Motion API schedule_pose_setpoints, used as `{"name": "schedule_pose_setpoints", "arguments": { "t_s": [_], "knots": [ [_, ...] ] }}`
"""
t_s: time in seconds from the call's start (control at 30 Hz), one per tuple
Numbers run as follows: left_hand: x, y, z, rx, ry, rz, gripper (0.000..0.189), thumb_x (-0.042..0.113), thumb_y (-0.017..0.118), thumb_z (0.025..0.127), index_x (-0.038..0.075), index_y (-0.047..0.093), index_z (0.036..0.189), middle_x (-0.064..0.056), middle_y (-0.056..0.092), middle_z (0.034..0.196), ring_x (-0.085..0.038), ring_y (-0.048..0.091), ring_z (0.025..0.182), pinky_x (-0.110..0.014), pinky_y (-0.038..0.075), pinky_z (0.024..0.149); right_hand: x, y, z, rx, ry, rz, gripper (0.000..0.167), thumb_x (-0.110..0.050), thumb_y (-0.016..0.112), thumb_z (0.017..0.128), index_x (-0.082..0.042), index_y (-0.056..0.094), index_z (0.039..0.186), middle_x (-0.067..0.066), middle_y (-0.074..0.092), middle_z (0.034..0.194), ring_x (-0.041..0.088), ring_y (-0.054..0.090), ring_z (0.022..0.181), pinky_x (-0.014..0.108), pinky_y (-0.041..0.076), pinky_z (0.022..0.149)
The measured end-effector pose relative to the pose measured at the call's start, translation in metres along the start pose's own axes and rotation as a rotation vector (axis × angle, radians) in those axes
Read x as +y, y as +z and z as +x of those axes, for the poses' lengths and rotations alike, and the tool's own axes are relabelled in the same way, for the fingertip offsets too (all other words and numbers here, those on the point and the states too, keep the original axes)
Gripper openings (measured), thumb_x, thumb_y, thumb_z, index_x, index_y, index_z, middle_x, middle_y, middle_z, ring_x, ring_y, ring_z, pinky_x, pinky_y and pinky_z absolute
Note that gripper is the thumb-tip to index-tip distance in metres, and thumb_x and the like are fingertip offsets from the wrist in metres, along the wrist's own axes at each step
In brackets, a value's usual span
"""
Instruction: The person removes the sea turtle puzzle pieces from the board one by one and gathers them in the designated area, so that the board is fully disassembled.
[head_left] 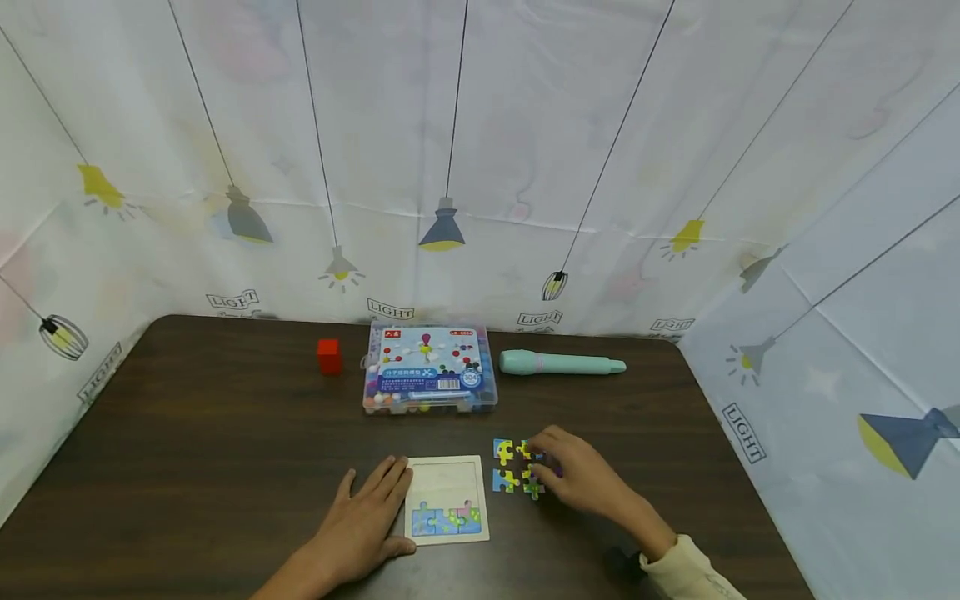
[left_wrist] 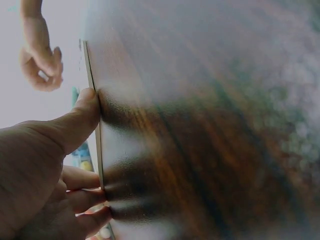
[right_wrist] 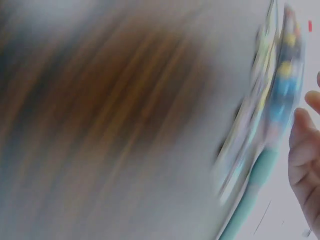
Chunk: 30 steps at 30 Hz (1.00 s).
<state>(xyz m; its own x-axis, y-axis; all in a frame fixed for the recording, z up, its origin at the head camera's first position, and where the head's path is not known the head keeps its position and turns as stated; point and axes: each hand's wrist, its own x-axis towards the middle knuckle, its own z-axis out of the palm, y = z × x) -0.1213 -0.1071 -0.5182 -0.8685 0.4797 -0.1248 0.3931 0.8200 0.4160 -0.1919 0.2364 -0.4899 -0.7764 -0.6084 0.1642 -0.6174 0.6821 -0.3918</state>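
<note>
My left hand [head_left: 367, 517] rests against the left side of a square wooden puzzle tray [head_left: 444, 540], fingertips on its edge and thumb at its lower corner. Joined blue jigsaw pieces [head_left: 446, 522] fill the tray's lower part; the rest of its base is bare. In the left wrist view, the thumb [left_wrist: 82, 112] and fingers touch the thin tray edge [left_wrist: 91, 75]. My right hand [head_left: 577, 473] hovers over loose jigsaw pieces [head_left: 506, 481] right of the tray, partly hiding some. The right wrist view shows its fingers [right_wrist: 302, 135] loosely bent, with nothing visible held.
Behind the tray lies a clear plastic box [head_left: 430, 367] of coloured parts with a printed label. A red cube [head_left: 328, 357] sits left of it, a mint-green tapered stick [head_left: 562, 363] to its right. A patterned curtain [head_left: 495, 150] hangs behind the dark table [head_left: 225, 433].
</note>
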Motion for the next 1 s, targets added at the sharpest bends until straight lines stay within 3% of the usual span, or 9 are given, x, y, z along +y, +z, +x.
{"name": "schedule_pose_setpoints", "arguments": {
  "t_s": [0.1,0.17,0.23,0.33,0.43,0.53,0.67,0.83,1.0],
  "knots": [
    [-0.001,0.001,0.0,-0.005,0.005,0.004,0.094,0.054,0.074,0.088,0.002,0.038,0.157,-0.017,0.03,0.165,-0.037,0.026,0.152,-0.078,0.018,0.11,-0.028,0.012,0.015,-0.048,-0.073,-0.061,0.03,-0.016,0.076,0.093,-0.009,0.071,0.122,0.013,0.06,0.131,0.028,0.054,0.121,0.045,0.056,0.089],
    [-0.001,0.001,0.0,-0.006,0.01,0.002,0.093,0.054,0.073,0.088,0.003,0.037,0.157,-0.016,0.03,0.165,-0.037,0.026,0.152,-0.077,0.018,0.111,-0.048,0.021,0.025,-0.101,-0.138,-0.118,0.032,-0.022,0.076,0.094,-0.012,0.071,0.124,0.013,0.057,0.137,0.031,0.048,0.128,0.047,0.053,0.095],
    [-0.001,0.001,0.0,-0.004,0.015,0.0,0.093,0.054,0.073,0.089,0.003,0.037,0.158,-0.016,0.029,0.165,-0.037,0.025,0.152,-0.077,0.018,0.111,-0.066,0.032,0.033,-0.167,-0.206,-0.165,0.03,-0.026,0.075,0.096,-0.015,0.071,0.123,0.01,0.058,0.133,0.026,0.05,0.123,0.039,0.053,0.094],
    [-0.001,0.0,0.0,0.003,0.022,-0.004,0.092,0.054,0.072,0.089,0.003,0.037,0.157,-0.017,0.029,0.165,-0.038,0.025,0.152,-0.077,0.018,0.112,-0.089,0.046,0.043,-0.247,-0.263,-0.221,0.03,-0.031,0.074,0.096,-0.016,0.071,0.122,0.002,0.059,0.118,0.014,0.054,0.104,0.025,0.052,0.081],
    [-0.001,0.0,-0.001,0.007,0.031,-0.003,0.092,0.053,0.072,0.09,0.002,0.037,0.157,-0.017,0.028,0.165,-0.038,0.024,0.152,-0.077,0.018,0.112,-0.104,0.057,0.049,-0.291,-0.248,-0.246,0.028,-0.033,0.076,0.094,-0.016,0.071,0.116,-0.004,0.057,0.107,0.006,0.052,0.09,0.017,0.045,0.065],
    [-0.001,0.0,-0.001,0.007,0.033,0.001,0.092,0.053,0.072,0.09,0.001,0.036,0.158,-0.017,0.028,0.165,-0.037,0.024,0.152,-0.076,0.018,0.112,-0.111,0.064,0.053,-0.3,-0.209,-0.248,0.025,-0.031,0.079,0.092,-0.015,0.07,0.109,-0.006,0.055,0.099,0.002,0.049,0.079,0.015,0.04,0.056],
    [-0.001,0.0,-0.001,0.014,0.028,0.006,0.093,0.053,0.073,0.089,0.001,0.036,0.157,-0.017,0.029,0.165,-0.037,0.025,0.152,-0.076,0.019,0.112,-0.114,0.068,0.056,-0.299,-0.137,-0.133,0.026,-0.023,0.081,0.09,-0.01,0.069,0.109,-0.005,0.056,0.098,0.0,0.046,0.072,0.015,0.042,0.059],
    [-0.002,0.0,-0.002,0.016,0.024,0.005,0.093,0.053,0.073,0.089,0.001,0.037,0.157,-0.017,0.03,0.165,-0.037,0.025,0.152,-0.076,0.019,0.112,-0.113,0.069,0.058,-0.313,-0.01,0.129,0.025,-0.014,0.082,0.088,-0.012,0.063,0.104,-0.007,0.056,0.093,0.0,0.047,0.073,0.017,0.044,0.064],
    [-0.003,0.0,-0.003,0.011,0.019,0.004,0.093,0.054,0.072,0.089,0.001,0.037,0.157,-0.017,0.03,0.165,-0.038,0.025,0.152,-0.077,0.018,0.112,-0.108,0.07,0.058,-0.291,0.005,0.317,0.024,-0.008,0.078,0.09,-0.016,0.056,0.094,-0.01,0.052,0.082,0.001,0.046,0.071,0.018,0.043,0.063]
  ]
}}
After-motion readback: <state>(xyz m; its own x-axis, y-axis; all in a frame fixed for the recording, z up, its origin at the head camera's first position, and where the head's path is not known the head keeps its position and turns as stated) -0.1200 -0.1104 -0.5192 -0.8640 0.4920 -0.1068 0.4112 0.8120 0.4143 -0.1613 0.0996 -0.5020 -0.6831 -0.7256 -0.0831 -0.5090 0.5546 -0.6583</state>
